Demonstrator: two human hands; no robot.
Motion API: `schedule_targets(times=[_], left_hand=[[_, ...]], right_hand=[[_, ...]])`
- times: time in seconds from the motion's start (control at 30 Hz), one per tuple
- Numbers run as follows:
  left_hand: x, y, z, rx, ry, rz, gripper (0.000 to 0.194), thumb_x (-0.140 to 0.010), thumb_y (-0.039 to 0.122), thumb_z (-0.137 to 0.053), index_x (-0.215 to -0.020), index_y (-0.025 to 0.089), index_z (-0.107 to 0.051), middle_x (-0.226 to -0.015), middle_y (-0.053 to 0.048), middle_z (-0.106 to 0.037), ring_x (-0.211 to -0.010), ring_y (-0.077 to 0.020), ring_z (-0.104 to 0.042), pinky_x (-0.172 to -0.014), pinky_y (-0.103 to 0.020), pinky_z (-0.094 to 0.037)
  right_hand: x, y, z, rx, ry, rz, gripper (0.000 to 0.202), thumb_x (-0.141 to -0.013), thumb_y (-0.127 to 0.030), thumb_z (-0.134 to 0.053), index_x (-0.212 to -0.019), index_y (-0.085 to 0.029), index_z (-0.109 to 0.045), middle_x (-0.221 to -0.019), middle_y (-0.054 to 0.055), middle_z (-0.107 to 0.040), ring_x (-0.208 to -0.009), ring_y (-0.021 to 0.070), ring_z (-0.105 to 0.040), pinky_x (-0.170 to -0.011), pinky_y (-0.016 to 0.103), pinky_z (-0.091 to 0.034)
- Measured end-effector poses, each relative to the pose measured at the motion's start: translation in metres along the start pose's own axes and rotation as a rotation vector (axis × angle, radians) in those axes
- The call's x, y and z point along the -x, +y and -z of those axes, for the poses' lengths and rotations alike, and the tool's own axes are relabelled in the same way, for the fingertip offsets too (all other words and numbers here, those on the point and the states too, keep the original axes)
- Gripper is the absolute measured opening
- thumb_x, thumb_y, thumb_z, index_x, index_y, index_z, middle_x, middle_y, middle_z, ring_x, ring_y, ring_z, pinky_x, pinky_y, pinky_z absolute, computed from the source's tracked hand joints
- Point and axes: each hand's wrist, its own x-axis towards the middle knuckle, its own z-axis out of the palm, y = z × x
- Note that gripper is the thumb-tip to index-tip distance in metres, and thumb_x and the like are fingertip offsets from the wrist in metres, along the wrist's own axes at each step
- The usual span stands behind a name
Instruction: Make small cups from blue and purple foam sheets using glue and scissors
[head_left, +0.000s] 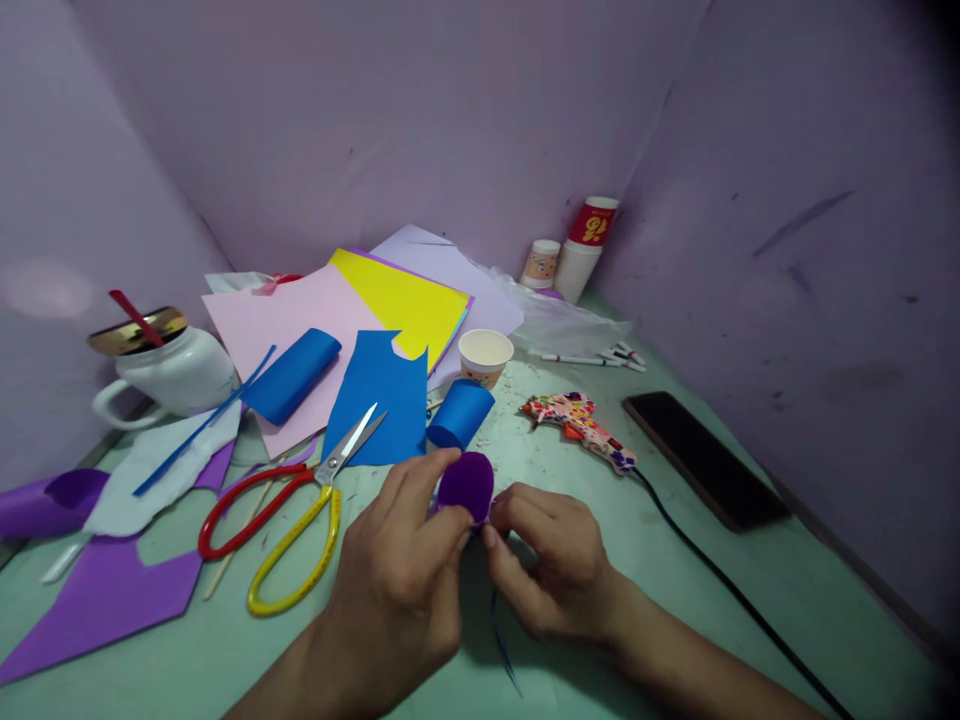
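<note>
My left hand is closed around a small purple round piece, its dark purple rounded face turned up towards me. At the near edge of that piece, my right hand pinches with thumb and forefinger. A thin dark blue strip hangs down from between the hands; its upper end is hidden by the fingers. Just beyond my left fingertips lies a rolled blue tube. Scissors with one red and one yellow handle rest spread on the table, left of my left hand.
A flowered glue gun with a black cord and a phone lie to the right. Behind are a paper cup, blue sheet, yellow sheet and stacked cups. A white mug and purple scraps occupy the left.
</note>
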Motion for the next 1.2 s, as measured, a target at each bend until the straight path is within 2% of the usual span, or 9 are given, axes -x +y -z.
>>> schedule_targets(times=[0.3,0.37,0.43,0.53,0.6,0.67,0.83,1.0,1.2], left_hand=[[0.000,-0.004,0.004,0.072,0.000,0.036,0.018,-0.081,0.002,-0.049,-0.087,0.017,-0.058,-0.125,-0.014,-0.054,-0.116,-0.0237,-0.051,-0.093,-0.039,-0.047],[-0.001,-0.010,0.009,0.169,-0.053,0.106,0.017,-0.086,0.007,-0.047,-0.090,0.020,-0.057,-0.128,-0.011,-0.054,-0.120,-0.0219,-0.051,-0.096,-0.038,-0.046],[-0.002,-0.015,0.013,0.286,-0.122,0.194,0.015,-0.089,0.013,-0.045,-0.090,0.022,-0.057,-0.132,-0.009,-0.053,-0.123,-0.0211,-0.050,-0.098,-0.037,-0.046],[-0.006,-0.019,0.015,0.452,-0.219,0.305,0.017,-0.091,0.019,-0.043,-0.085,0.023,-0.058,-0.139,-0.006,-0.049,-0.127,-0.0222,-0.048,-0.100,-0.038,-0.045],[-0.010,-0.019,0.015,0.500,-0.267,0.347,0.018,-0.091,0.023,-0.043,-0.086,0.023,-0.060,-0.142,-0.006,-0.045,-0.128,-0.0234,-0.046,-0.101,-0.040,-0.044],[-0.014,-0.018,0.017,0.466,-0.265,0.393,0.019,-0.091,0.029,-0.044,-0.100,0.025,-0.061,-0.145,-0.007,-0.042,-0.130,-0.0243,-0.044,-0.101,-0.040,-0.044],[0.003,-0.037,0.042,-0.112,-0.056,0.496,0.036,-0.086,0.039,-0.046,-0.115,0.021,-0.056,-0.126,-0.012,-0.056,-0.117,-0.0297,-0.053,-0.093,-0.046,-0.047],[0.038,-0.067,0.052,-0.378,-0.455,0.649,0.042,-0.079,0.025,-0.043,-0.119,0.017,-0.054,-0.125,-0.014,-0.057,-0.115,-0.0322,-0.054,-0.090,-0.048,-0.046],[0.031,-0.060,0.044,-0.401,-0.572,0.761,0.043,-0.076,0.016,-0.042,-0.117,0.018,-0.055,-0.115,-0.013,-0.061,-0.107,-0.0295,-0.057,-0.087,-0.042,-0.045]], right_hand=[[0.001,0.001,0.011,-0.128,0.004,-0.005,0.007,-0.077,-0.014,-0.052,-0.075,-0.020,-0.052,-0.061,0.001,-0.056,-0.054,0.0140,-0.051,-0.053,0.027,-0.041],[-0.002,0.005,0.018,-0.275,0.078,-0.143,0.003,-0.079,-0.020,-0.057,-0.082,-0.020,-0.056,-0.073,0.003,-0.060,-0.069,0.0166,-0.058,-0.069,0.031,-0.047],[-0.004,0.012,0.020,-0.510,0.092,-0.394,0.022,-0.078,-0.031,-0.065,-0.095,-0.021,-0.058,-0.093,0.006,-0.062,-0.086,0.0197,-0.060,-0.080,0.034,-0.048],[-0.006,0.021,0.015,-1.003,-0.198,-0.679,0.061,-0.064,-0.046,-0.078,-0.114,-0.020,-0.056,-0.103,0.007,-0.061,-0.085,0.0194,-0.059,-0.072,0.030,-0.049],[-0.006,0.023,0.008,-1.247,-0.405,-0.745,0.064,-0.057,-0.042,-0.083,-0.110,-0.018,-0.059,-0.089,0.003,-0.062,-0.072,0.0139,-0.057,-0.061,0.023,-0.045],[-0.004,0.023,0.002,-1.359,-0.467,-0.793,0.056,-0.056,-0.034,-0.085,-0.104,-0.016,-0.063,-0.081,0.001,-0.062,-0.067,0.0109,-0.055,-0.058,0.020,-0.043],[-0.005,0.029,-0.001,-1.513,-0.139,-0.920,0.046,-0.062,-0.033,-0.083,-0.101,-0.015,-0.066,-0.090,0.006,-0.068,-0.077,0.0160,-0.063,-0.073,0.029,-0.050],[-0.009,0.041,0.001,-1.562,0.029,-0.941,0.040,-0.064,-0.032,-0.080,-0.098,-0.018,-0.067,-0.096,0.007,-0.071,-0.076,0.0193,-0.065,-0.077,0.039,-0.052],[-0.006,0.041,0.000,-1.571,0.136,-0.922,0.035,-0.068,-0.028,-0.076,-0.101,-0.018,-0.068,-0.095,0.007,-0.073,-0.081,0.0199,-0.066,-0.080,0.038,-0.052]])
